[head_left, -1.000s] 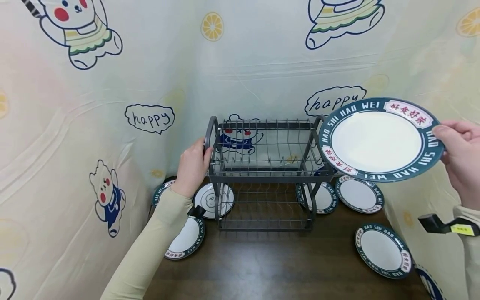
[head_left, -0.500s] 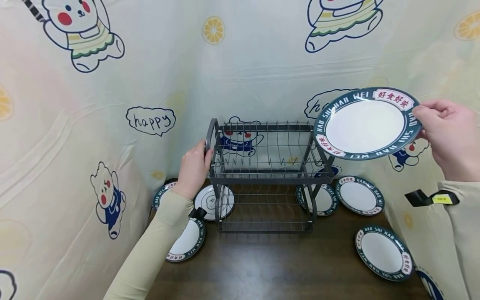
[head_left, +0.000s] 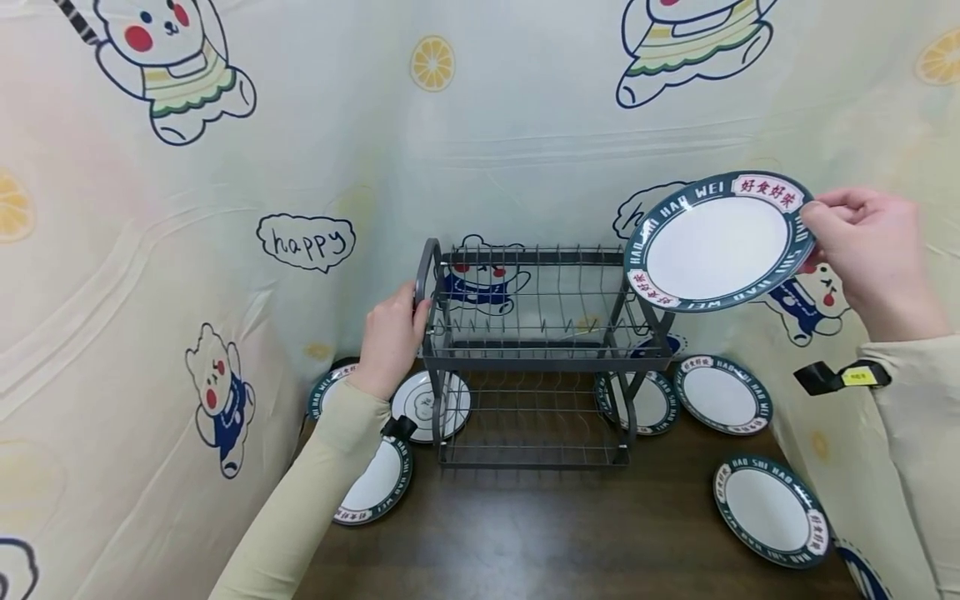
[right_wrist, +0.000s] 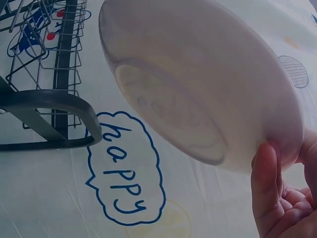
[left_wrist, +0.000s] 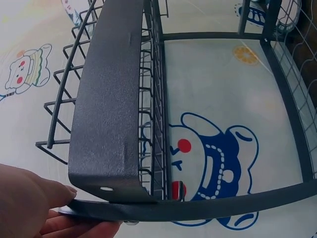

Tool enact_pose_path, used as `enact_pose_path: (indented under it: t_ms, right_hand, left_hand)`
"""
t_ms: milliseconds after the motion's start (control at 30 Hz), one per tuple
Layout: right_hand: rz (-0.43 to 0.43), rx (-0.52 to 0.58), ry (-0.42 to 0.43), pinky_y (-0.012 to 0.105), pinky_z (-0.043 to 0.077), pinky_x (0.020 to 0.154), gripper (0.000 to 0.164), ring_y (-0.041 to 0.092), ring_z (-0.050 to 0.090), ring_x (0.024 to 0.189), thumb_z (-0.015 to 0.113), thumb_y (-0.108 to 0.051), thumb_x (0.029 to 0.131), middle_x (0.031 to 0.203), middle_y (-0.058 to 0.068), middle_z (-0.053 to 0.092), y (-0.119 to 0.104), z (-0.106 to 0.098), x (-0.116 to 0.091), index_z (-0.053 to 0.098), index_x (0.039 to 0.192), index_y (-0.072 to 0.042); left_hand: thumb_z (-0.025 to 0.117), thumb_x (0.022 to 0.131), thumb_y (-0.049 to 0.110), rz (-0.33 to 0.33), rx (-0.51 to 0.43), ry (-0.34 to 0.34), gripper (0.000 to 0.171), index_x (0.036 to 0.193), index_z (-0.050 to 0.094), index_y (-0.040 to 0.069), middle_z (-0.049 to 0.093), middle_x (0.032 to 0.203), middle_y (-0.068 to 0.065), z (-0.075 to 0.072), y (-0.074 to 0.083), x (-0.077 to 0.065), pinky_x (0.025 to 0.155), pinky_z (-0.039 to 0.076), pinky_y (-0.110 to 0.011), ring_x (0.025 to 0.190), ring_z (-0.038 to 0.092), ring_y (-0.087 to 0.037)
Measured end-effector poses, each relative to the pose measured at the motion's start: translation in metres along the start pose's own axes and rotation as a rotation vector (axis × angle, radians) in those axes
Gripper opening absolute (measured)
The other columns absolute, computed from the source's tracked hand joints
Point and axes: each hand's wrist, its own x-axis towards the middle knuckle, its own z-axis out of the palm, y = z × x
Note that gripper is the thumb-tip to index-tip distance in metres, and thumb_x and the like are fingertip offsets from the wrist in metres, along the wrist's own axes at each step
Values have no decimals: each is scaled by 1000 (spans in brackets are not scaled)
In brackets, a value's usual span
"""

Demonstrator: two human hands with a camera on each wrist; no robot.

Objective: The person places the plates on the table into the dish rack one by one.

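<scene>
A dark two-tier dish rack (head_left: 551, 363) of metal bars and wire stands on the brown table. My left hand (head_left: 390, 340) grips the upright frame at its left end; the left wrist view shows the thumb and fingers (left_wrist: 81, 229) around that bar. In my right hand (head_left: 862, 250), a white plate (head_left: 720, 242) with a green lettered rim is pinched by its right edge. It is tilted, face toward the head camera, beside the rack's upper right end. Its plain underside (right_wrist: 208, 84) fills much of the right wrist view, apart from the rack's end bar (right_wrist: 54, 101).
Similar plates lie on the table (head_left: 525, 533): a plate (head_left: 723, 396) and another plate (head_left: 772, 510) at right, a plate (head_left: 652, 402) behind the rack. At left are an upside-down plate (head_left: 420, 404) and a plate (head_left: 375, 483) partly under my forearm. A printed curtain (head_left: 510, 125) hangs behind.
My right hand has carried the plate leftward and slightly up, closer to the rack's right end. My left hand keeps its hold on the rack.
</scene>
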Motion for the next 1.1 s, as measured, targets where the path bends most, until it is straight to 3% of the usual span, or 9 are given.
enact_pose_path:
  t_ms: [300, 400, 500, 600, 800, 1100]
  right_hand:
    - [56, -160, -76, 37, 31, 26, 8, 12, 57, 47, 56, -32, 102, 66, -22, 70, -3, 5, 4, 60, 108, -28]
    - [15, -129, -94, 29, 39, 31, 8, 11, 61, 47, 57, -27, 101, 68, -21, 71, -3, 10, 5, 61, 108, -24]
    - [-47, -127, -92, 14, 50, 45, 9, 9, 66, 49, 58, -23, 101, 67, -22, 70, -5, 18, 5, 61, 107, -17]
    - [-90, -181, -80, 8, 52, 59, 16, 7, 67, 50, 58, -24, 101, 64, -23, 68, -8, 25, 4, 61, 111, -12]
    - [-170, -281, -42, 7, 49, 57, 35, 0, 64, 48, 56, -26, 101, 59, -27, 62, -6, 35, 3, 61, 121, 3]
    - [-219, -299, -61, 14, 46, 52, 36, 1, 63, 47, 57, -24, 101, 60, -25, 63, 0, 48, 0, 62, 121, 5]
  left_hand:
    - [60, 107, 11, -9, -17, 2, 16, 109, 61, -4, 65, 79, -15, 0, 4, 1, 55, 56, -39, 61, 63, -28]
    - [59, 107, 11, -17, -20, -11, 15, 109, 61, -3, 66, 80, -14, 0, 3, 0, 57, 57, -39, 63, 63, -28]
    - [59, 107, 12, -21, -21, -11, 15, 108, 61, -3, 65, 80, -14, -1, 3, 0, 57, 57, -39, 64, 63, -28]
    - [59, 107, 11, -25, -25, -6, 14, 106, 61, -3, 65, 79, -14, -1, 3, 0, 56, 57, -38, 63, 63, -28]
    - [58, 107, 11, -28, -26, -7, 14, 106, 61, -2, 65, 79, -14, 0, 3, 0, 56, 57, -37, 62, 62, -27]
    - [58, 107, 10, -25, -11, 3, 14, 108, 61, -4, 66, 79, -15, 1, 3, -3, 56, 58, -39, 62, 64, -28]
